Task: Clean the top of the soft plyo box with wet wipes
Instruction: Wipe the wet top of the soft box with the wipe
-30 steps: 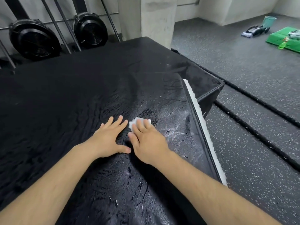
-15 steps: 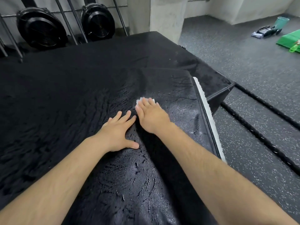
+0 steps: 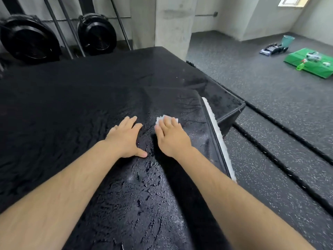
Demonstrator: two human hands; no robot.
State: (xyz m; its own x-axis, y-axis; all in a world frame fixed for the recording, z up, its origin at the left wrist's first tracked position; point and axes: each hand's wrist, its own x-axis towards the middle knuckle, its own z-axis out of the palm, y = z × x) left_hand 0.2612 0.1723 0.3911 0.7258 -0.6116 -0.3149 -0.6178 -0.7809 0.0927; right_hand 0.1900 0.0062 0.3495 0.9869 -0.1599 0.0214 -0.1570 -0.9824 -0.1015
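a head-worn view looks down onto a black soft plyo box [image 3: 72,105], its top streaked with wet smears. a risk is judged here: the wet wipe [image 3: 164,117] is only pinned under flat fingertips, so it could be bunched up or slipped off if pressure is eased, and patches could be missed. the cover is seen wrinkled and loose near the white fuzzy strip [image 3: 219,139] along the right edge, so it could be dragged or folded over by a hard stroke. on so slick a surface the bracing palm could also be slid away.

the left hand [image 3: 126,141] is laid flat on the top, fingers straight and slightly spread, with nothing held. the right hand [image 3: 171,139] is laid flat just beside it, fingers straight, the wipe pressed beneath the fingertips with only its white far edge shown. the box top is spread under both hands and forearms, with most of it lying to the left and beyond.
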